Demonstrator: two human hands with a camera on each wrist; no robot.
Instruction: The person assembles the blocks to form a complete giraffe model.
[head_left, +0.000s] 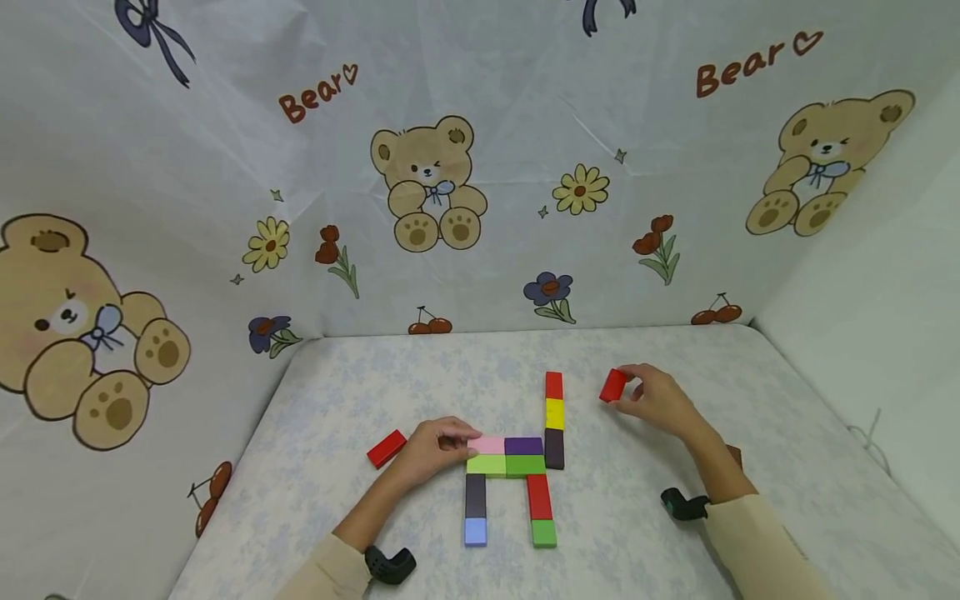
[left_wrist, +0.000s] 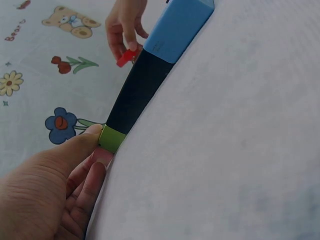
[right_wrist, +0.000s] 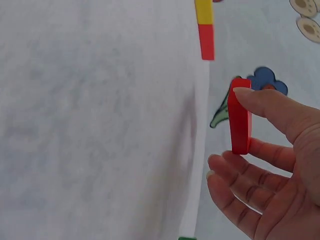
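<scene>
In the head view, flat coloured blocks lie edge to edge on the table as a figure. My left hand is at its left end, thumb and fingers pinching the end of the pink block, thumb tip beside the lime block. To the right, my right hand holds a red block between thumb and finger, its other fingers loosely bent. A column of red, yellow and dark blocks rises at the figure's right. Purple and green blocks adjoin the pink and lime ones.
Two legs extend toward me: a dark block with a blue block, and a red block with a green block. Another red block lies left of my left hand. A brown block is partly hidden by my right forearm.
</scene>
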